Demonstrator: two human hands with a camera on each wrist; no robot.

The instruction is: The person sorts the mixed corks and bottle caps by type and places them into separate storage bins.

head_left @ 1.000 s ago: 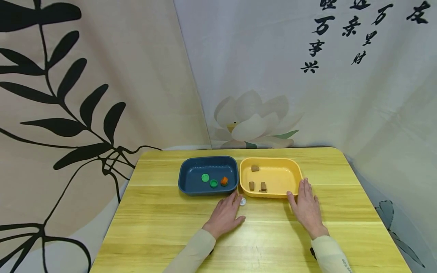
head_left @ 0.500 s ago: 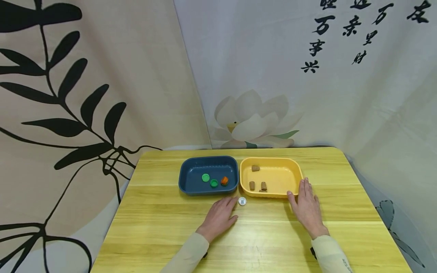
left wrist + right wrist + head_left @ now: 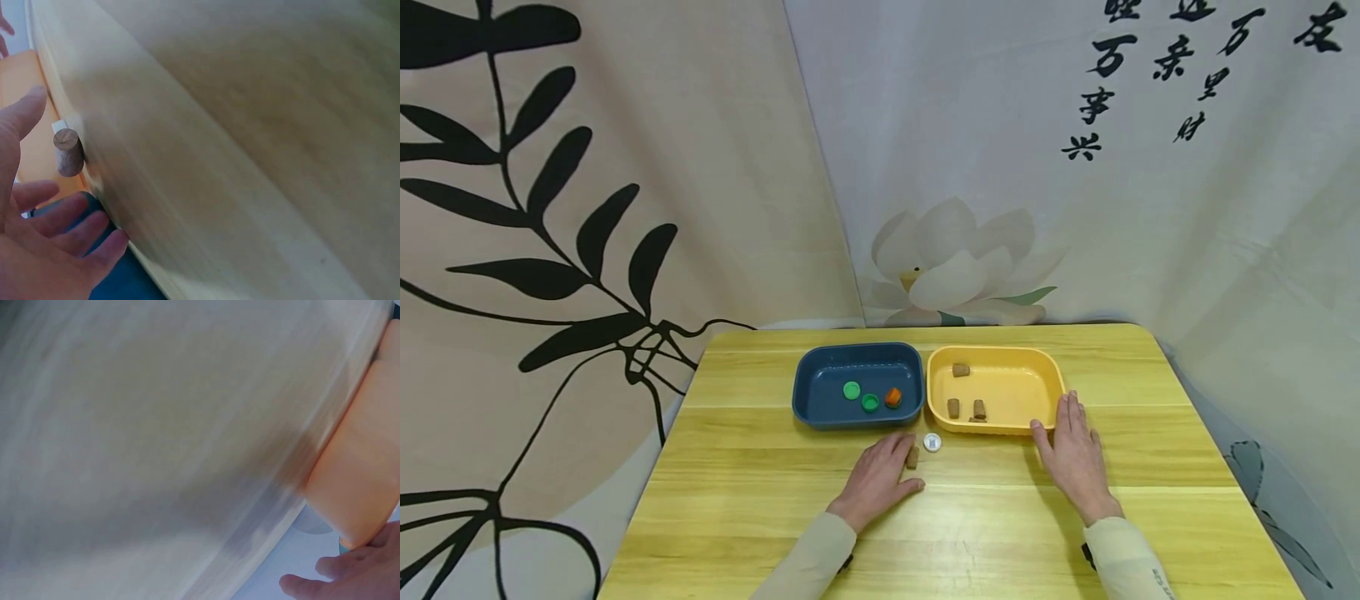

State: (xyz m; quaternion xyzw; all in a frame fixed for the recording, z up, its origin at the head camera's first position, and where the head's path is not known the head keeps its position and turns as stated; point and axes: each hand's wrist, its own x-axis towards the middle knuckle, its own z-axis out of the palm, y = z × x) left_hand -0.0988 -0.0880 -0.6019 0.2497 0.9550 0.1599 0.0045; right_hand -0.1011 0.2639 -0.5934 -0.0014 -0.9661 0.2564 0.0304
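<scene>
Just in front of the two trays, my left hand [image 3: 874,477] hovers low over the table with thumb and fingers spread. A brown cork [image 3: 912,457] stands right at its fingertips. In the left wrist view the cork [image 3: 69,153] is in the gap between the thumb and the fingers, not gripped. Beyond it lies a round white cap [image 3: 932,442]. My right hand [image 3: 1078,458], fingers straight, rests against the near right corner of the yellow tray [image 3: 1022,429]; the right wrist view shows its fingers at the tray's end [image 3: 356,487].
Several brown corks [image 3: 961,370] lie in the yellow tray. To its left, close beside it, is a dark blue tray [image 3: 857,423] with two green caps [image 3: 870,403] and an orange piece [image 3: 892,397]. A printed curtain [image 3: 737,167] hangs behind the wooden table [image 3: 985,533].
My left hand has drawn back to the left, away from the trays. The white cap, partly covered before, shows fully, and the cork has come into view beside the fingers. The right hand stays.
</scene>
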